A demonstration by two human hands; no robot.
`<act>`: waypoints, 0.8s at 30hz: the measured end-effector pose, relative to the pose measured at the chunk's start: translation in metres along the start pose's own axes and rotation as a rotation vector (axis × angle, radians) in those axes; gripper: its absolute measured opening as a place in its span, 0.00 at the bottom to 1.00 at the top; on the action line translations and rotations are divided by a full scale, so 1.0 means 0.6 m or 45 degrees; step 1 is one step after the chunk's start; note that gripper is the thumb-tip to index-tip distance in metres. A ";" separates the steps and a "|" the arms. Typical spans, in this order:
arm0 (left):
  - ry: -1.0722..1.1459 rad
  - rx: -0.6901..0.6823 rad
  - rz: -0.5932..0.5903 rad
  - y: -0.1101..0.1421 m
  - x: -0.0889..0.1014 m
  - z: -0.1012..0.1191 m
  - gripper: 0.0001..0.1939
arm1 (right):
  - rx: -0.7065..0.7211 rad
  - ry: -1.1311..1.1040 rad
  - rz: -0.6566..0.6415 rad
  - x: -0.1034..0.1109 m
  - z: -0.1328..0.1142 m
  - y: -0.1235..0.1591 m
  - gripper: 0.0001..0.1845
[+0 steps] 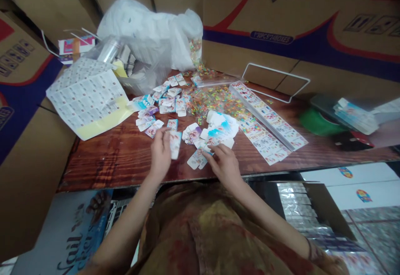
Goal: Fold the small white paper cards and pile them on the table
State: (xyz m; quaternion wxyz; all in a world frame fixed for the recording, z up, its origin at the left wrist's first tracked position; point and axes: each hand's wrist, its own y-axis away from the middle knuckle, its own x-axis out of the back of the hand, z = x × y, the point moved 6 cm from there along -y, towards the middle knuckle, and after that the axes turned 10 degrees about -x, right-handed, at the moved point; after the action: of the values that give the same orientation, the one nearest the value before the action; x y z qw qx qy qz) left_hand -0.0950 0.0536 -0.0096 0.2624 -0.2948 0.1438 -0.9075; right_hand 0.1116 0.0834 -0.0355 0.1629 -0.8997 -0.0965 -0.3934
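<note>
My left hand (160, 154) pinches a small flat printed box (175, 145) with a white lower part, held upright over the table's front half. My right hand (225, 164) is over a group of small printed cards (196, 159), thumb and fingertips closed on the edge of one. Just beyond it lies a pile of flat white and blue boxes (221, 126). To the upper left of my hands several more of these small boxes (167, 104) are scattered. Tiny multicoloured pieces (206, 100) spread behind the pile, apparently in or on clear plastic.
Printed strips (268, 121) lie at the right of the wooden table (103, 162). A white wire frame (276, 75) leans by a large carton (250, 50). Printed sheets (90, 96) and a white plastic bag (140, 25) stand at the back left. A green item (318, 121) sits far right.
</note>
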 end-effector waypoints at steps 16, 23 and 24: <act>-0.379 -0.335 -0.705 0.048 -0.088 0.068 0.16 | 0.073 -0.020 0.044 -0.006 0.000 -0.024 0.11; 0.811 0.385 -1.284 0.088 -0.124 0.084 0.12 | 0.322 -0.362 -0.036 0.066 -0.057 -0.006 0.07; 0.903 0.500 -1.348 0.096 -0.128 0.084 0.12 | 0.328 -0.407 -0.082 0.069 -0.061 -0.005 0.07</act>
State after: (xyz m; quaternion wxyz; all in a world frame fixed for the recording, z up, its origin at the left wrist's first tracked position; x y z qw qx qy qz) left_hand 0.0111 0.0439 -0.0292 -0.2329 0.0441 -0.1107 -0.9652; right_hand 0.1136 0.0743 0.0190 0.2467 -0.9188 -0.1993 -0.2351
